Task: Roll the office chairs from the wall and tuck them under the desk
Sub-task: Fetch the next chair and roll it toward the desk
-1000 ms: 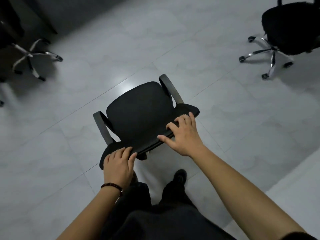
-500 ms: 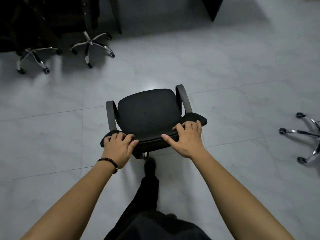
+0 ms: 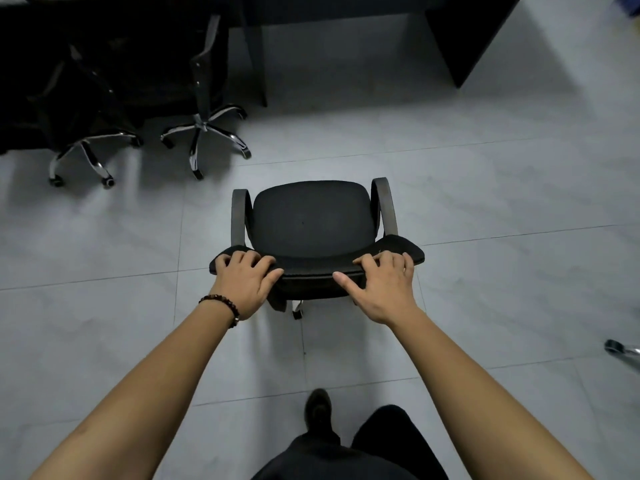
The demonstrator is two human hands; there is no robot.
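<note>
- A black chair (image 3: 311, 223) is standing on the pale tiled floor (image 3: 485, 188) in the middle of the view. Its seat is facing away from the person and toward the desk (image 3: 474, 36), well apart from it.
- The backrest (image 3: 318, 268) is sitting nearest the person, showing from above as a dark curved edge. A grey left armrest (image 3: 239, 216) and a grey right armrest (image 3: 386, 206) are flanking the seat.
- The left hand (image 3: 246, 282) is gripping the left end of the backrest top, its fingers curling over the edge and its thumb lying against the near side.
- The right hand (image 3: 384, 285) is gripping the right end of the same edge, its fingers curling over it and its thumb stretching along the near face toward the middle.
- A dark beaded bracelet (image 3: 221, 304) is sitting on the left wrist, and both bare forearms are reaching forward.
- The desk is showing as a dark mass along the top of the view, with a side panel coming down to the floor at the upper right and a thin desk leg (image 3: 256, 64) left of the gap beneath.
- Two other chairs are standing at the upper left, one chrome base (image 3: 204, 126) beside a second chrome base (image 3: 83, 150). Their seats are lying in shadow, so I cannot tell how far under the desk they are sitting.
- A chrome chair foot (image 3: 623, 349) is poking in at the right edge.
- A dark shoe (image 3: 318, 408) is resting on the floor at the bottom.
</note>
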